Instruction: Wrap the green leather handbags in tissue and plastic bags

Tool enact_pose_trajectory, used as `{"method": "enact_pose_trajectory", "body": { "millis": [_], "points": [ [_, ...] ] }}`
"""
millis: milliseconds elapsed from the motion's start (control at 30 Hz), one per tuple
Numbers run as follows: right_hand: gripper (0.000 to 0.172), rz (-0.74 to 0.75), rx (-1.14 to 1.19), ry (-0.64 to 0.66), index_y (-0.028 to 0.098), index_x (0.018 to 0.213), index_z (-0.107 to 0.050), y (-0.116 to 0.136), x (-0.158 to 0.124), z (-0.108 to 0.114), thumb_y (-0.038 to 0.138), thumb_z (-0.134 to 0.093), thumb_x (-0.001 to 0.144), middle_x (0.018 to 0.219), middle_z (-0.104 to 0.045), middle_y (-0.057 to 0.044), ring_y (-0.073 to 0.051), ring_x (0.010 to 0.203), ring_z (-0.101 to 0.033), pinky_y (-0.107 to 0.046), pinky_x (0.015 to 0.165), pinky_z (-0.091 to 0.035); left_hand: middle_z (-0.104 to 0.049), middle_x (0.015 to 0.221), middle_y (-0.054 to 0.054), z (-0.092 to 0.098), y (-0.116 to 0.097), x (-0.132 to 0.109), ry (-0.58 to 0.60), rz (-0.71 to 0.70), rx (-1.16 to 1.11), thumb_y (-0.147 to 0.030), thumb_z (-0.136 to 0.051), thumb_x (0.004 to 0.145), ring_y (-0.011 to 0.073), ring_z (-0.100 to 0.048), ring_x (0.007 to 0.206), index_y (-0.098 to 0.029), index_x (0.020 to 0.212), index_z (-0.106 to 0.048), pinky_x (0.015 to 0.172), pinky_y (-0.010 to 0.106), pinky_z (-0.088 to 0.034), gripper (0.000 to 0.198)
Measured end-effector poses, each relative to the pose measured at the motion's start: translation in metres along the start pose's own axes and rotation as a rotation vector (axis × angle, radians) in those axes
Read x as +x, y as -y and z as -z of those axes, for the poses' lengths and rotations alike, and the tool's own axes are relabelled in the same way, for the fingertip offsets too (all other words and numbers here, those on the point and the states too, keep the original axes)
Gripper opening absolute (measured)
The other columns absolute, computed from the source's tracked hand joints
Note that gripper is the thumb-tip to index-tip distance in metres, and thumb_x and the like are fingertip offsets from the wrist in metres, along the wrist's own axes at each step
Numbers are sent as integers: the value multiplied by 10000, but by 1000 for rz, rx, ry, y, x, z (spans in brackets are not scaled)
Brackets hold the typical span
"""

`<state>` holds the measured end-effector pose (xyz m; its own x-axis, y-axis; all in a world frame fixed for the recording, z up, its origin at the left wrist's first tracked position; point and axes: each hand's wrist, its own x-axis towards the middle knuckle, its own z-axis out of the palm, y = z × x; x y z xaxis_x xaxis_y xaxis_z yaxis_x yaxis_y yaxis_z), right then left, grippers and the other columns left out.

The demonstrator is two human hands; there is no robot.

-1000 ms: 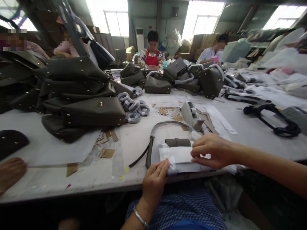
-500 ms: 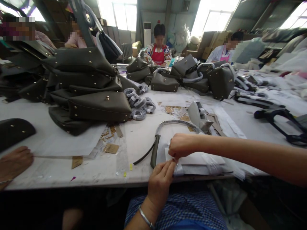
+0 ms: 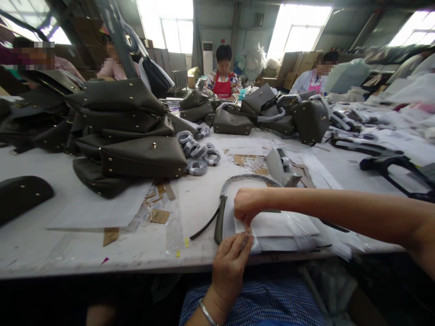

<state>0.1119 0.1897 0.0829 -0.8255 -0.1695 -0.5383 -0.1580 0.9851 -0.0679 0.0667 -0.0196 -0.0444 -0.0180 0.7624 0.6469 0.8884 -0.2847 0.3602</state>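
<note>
In front of me, near the table's edge, a dark olive handbag (image 3: pixel 221 222) lies flat, mostly covered by white paper (image 3: pixel 278 226). Its wrapped handle (image 3: pixel 251 177) arches away from me, and a dark strap end (image 3: pixel 205 225) sticks out left. My left hand (image 3: pixel 231 260), a silver bangle on its wrist, pinches clear plastic film (image 3: pixel 254 244) at the paper's near left corner. Just above it my right hand (image 3: pixel 248 206) is closed, fingers pointing down at the same corner. Whatever its fingertips grip is hidden.
A pile of olive handbags (image 3: pixel 142 156) stands at left, with coiled wrapped straps (image 3: pixel 197 166) beside it. Paper tags (image 3: pixel 159 216) are scattered nearby. More handbags (image 3: pixel 233 122) lie at the back, where a person in a red apron (image 3: pixel 222 86) sits. A black tape dispenser-like frame (image 3: pixel 384 167) lies at right.
My right hand has risen slightly and shifted left, opening a small gap above my left hand. Another person's hand at the left edge has left the view. The whole view has tilted up a little.
</note>
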Motion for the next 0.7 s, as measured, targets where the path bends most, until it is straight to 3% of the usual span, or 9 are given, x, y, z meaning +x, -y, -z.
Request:
{"method": "enact_pose_trajectory", "body": {
  "millis": [233, 400, 500, 600, 700],
  "points": [
    [441, -133, 118, -86, 222, 738, -764, -25, 3, -11, 656, -790, 663, 618, -681, 12, -111, 500, -438, -268, 520, -225, -670, 1254, 30, -1, 0, 2, 27, 8, 17, -196, -501, 975, 199, -610, 1077, -231, 1331, -589, 943, 344, -549, 368],
    [430, -297, 422, -169, 206, 764, -749, -56, 4, -29, 598, -840, 613, 647, -676, 35, -116, 549, -513, -239, 540, -293, -669, 1256, 41, 2, -2, 2, 27, -9, 59, -197, -484, 983, 206, -612, 1086, -235, 1337, -586, 931, 343, -551, 370],
    [343, -403, 440, -267, 192, 790, -752, -73, -2, -33, 517, -809, 694, 714, -708, 2, -147, 619, -579, -241, 579, -346, -672, 1252, 38, 3, -3, 1, 4, -18, 73, -204, -484, 984, 201, -618, 1082, -248, 1339, -585, 929, 340, -549, 372],
    [275, -523, 453, -428, 182, 926, -759, -70, -13, -38, 430, -696, 825, 902, -744, -71, -214, 794, -646, -272, 677, -409, -678, 1247, 36, 1, -3, 0, -30, -22, 83, -211, -500, 980, 199, -623, 1076, -255, 1342, -583, 922, 338, -549, 375],
    [368, -518, 519, -526, 208, 1099, -729, -42, -20, -53, 483, -578, 906, 1051, -738, -85, -238, 921, -657, -292, 776, -445, -670, 1275, 24, -3, -1, -3, -50, -44, 99, -205, -499, 983, 203, -618, 1100, -253, 1361, -565, 939, 347, -540, 387]
  ]
}}
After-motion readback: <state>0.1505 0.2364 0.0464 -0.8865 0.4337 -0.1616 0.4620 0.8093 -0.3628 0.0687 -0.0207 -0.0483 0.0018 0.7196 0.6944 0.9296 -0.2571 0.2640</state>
